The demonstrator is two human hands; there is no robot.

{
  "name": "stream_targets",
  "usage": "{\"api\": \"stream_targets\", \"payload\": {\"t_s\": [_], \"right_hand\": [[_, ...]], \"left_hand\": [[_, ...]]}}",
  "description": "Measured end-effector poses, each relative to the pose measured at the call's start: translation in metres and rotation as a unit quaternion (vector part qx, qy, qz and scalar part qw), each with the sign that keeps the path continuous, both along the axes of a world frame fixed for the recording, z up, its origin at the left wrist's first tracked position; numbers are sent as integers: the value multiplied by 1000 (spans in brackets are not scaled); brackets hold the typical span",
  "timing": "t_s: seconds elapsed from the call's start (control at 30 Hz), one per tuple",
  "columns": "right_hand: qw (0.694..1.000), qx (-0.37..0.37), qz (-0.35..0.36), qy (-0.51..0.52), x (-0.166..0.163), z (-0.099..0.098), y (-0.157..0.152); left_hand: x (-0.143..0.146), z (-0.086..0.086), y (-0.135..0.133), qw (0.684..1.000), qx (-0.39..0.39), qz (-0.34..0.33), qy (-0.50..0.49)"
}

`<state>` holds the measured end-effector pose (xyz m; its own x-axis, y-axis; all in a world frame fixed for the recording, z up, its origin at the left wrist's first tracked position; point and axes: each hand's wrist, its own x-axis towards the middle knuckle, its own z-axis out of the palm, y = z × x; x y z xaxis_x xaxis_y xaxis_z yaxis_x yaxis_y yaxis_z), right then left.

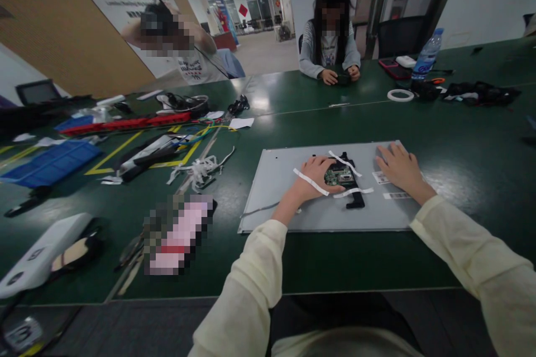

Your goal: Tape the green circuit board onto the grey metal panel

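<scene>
A grey flat panel (293, 206) lies on the green table in front of me. A small green circuit board (340, 175) on a black mount sits at its middle, with white tape strips (310, 181) across it. My left hand (314, 177) rests on the panel with its fingers curled against the board's left side and a tape strip over it. My right hand (398, 169) lies flat on the panel to the right of the board, fingers spread, next to small white labels (396, 196).
A person sits across the table holding a dark object (342, 79); another person bends over at the back left. A tape roll (400, 95), water bottle (427, 56), red strip (125, 122), blue trays (50, 163), cables and white tape scraps (201, 170) lie around.
</scene>
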<state>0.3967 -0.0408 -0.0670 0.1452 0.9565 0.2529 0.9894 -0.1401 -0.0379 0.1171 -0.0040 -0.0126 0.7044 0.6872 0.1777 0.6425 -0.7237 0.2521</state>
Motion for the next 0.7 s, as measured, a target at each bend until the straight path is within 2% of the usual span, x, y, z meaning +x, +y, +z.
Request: {"api": "stream_targets", "payload": {"t_s": [0.2, 0.7], "right_hand": [[1000, 7, -6, 1, -3, 0, 0], [1000, -5, -20, -12, -12, 4, 1]], "left_hand": [[2, 0, -5, 1000, -4, 25, 6], [9, 5, -13, 999, -19, 33, 6]]}}
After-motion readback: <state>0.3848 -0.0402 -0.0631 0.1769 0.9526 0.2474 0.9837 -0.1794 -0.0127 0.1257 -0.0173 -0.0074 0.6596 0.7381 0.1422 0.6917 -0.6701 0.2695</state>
